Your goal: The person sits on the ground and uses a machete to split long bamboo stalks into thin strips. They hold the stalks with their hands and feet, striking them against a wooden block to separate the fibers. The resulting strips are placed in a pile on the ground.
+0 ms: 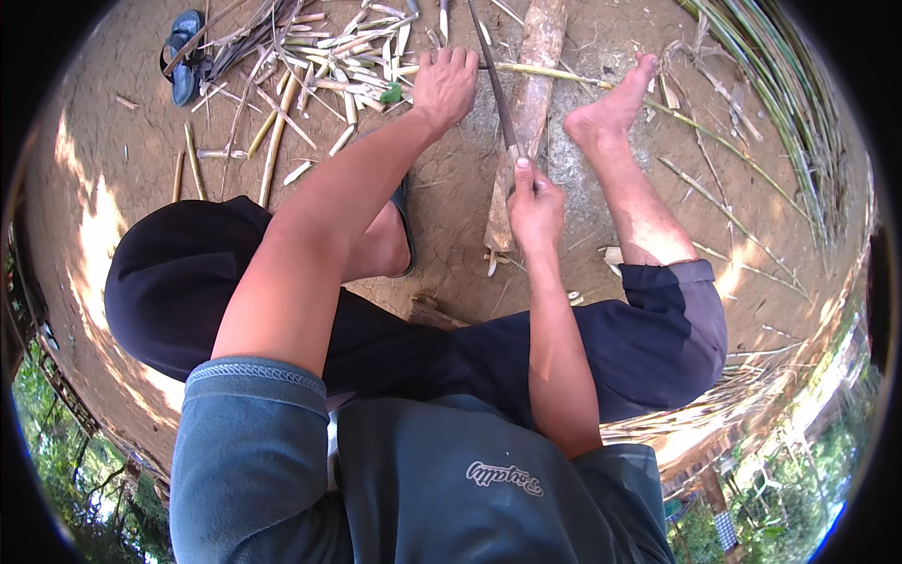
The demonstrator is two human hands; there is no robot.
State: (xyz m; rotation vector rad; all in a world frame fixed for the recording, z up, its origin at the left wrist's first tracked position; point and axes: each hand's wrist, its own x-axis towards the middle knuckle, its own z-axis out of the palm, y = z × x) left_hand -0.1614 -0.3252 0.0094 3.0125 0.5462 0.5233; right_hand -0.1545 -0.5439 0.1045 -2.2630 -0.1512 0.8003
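My left hand [446,89] is closed, knuckles up, around a thin yellow-green cane stalk [545,70]. To the right the stalk crosses a long wooden board [533,103] and passes at my bare foot [606,117]; whether the toes press on it I cannot tell. In my right hand [537,207] is the handle of a long knife [499,94], thumb laid along its top. Its narrow dark blade points away from me over the board, just right of my left hand. Contact between blade and stalk is not clear.
Many cut cane pieces [324,56] are heaped at the far left, beside a dark sandal [183,61]. A large bundle of long green stalks [799,103] lies at the far right. Loose sticks [723,216] are scattered on the dirt ground right of my bare foot.
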